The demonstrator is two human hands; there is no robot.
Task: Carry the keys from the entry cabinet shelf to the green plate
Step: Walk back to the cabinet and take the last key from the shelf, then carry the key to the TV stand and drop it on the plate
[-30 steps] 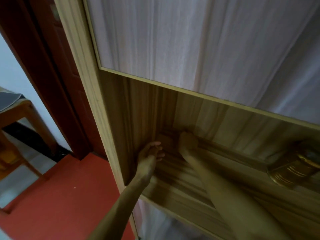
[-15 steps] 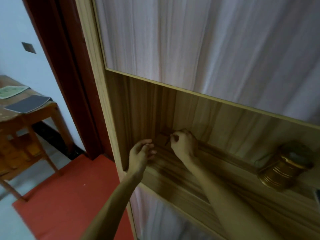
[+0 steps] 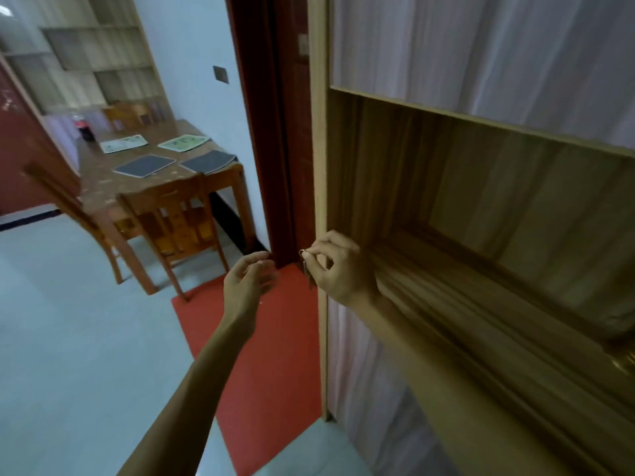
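Cabinet (image 3: 481,201) of light wood is seen at the right, with its open shelf (image 3: 481,304) beside the right forearm. A wooden bench (image 3: 103,180) is placed further left, and a red mat (image 3: 261,355) is laid below the hands. The left hand (image 3: 245,286) is held released, grasping nothing. The keys (image 3: 305,266) are pinched by the fingers (image 3: 318,250) of the right hand (image 3: 338,266), off the shelf, before the cabinet's left edge.

Wooden tabletop (image 3: 103,176) across the room, two dark mats (image 3: 145,165) lying flat on it, a chair (image 3: 175,218) pushed in at its near side, red floor mat (image 3: 261,355) by the doorframe (image 3: 271,132).
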